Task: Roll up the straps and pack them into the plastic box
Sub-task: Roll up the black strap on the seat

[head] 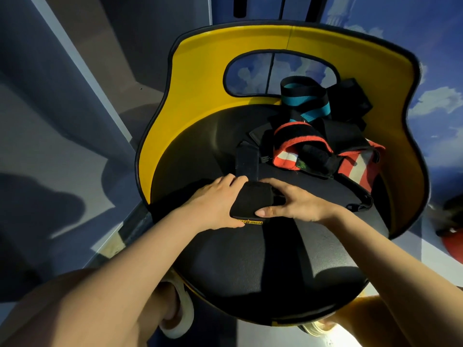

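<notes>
On a black seat with a yellow back, our left hand and right hand clasp a part-rolled black strap; loosen either hold and we judge it unwinds.

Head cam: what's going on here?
A person is rolling a black strap on a black chair seat with a yellow backrest. The left hand and right hand grip the roll from either side; its unrolled tail runs away from them. More straps wait at the back of the seat: a red-edged strap and a black-and-teal strap. No plastic box is in view.
</notes>
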Demonstrator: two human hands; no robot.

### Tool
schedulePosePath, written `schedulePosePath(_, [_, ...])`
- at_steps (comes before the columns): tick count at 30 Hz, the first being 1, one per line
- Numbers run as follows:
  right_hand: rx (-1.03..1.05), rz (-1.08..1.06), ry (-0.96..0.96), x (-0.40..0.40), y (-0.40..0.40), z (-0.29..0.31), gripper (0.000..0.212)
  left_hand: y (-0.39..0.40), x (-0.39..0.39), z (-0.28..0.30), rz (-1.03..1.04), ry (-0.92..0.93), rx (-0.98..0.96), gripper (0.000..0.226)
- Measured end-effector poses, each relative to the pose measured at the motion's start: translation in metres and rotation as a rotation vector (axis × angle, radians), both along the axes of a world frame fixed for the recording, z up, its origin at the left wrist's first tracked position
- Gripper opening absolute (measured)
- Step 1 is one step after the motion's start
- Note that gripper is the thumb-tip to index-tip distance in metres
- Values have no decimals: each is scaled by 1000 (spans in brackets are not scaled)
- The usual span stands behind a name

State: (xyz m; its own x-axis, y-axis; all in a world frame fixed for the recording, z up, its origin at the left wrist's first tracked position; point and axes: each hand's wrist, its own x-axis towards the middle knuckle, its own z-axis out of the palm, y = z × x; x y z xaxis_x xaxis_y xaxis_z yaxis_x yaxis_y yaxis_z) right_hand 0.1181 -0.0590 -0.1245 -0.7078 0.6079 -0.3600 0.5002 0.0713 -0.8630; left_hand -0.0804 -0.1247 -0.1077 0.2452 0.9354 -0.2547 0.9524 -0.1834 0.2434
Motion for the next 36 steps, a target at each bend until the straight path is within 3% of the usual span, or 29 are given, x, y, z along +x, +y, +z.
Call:
schedulePosePath(6, [377,61,-43,2,-9,5,86,13,-8,7,32,-128,-170,96])
schedulePosePath(9, [523,163,-171,4,-15,5,107,19,-12,8,65,-193,-253,98])
schedulePosePath(13, [656,159,-158,3,-17,-1,96,21,-13,8,56,-223,-305,99])
schedulePosePath(19, [512,117,-96,3,-9,2,90,18,-12,10,45,-232,-262,95])
schedulePosePath(24, [400,0,-11,3,-4,-1,87,12,-2,7,-52,37,46,100])
schedulePosePath(28, [262,-38,51,1,1,-1,79,8,3,-3,-62,112,192,101])
schedulePosePath(36, [296,9,-28,2,-4,5,93,16,2,4,-40,22,91,95])
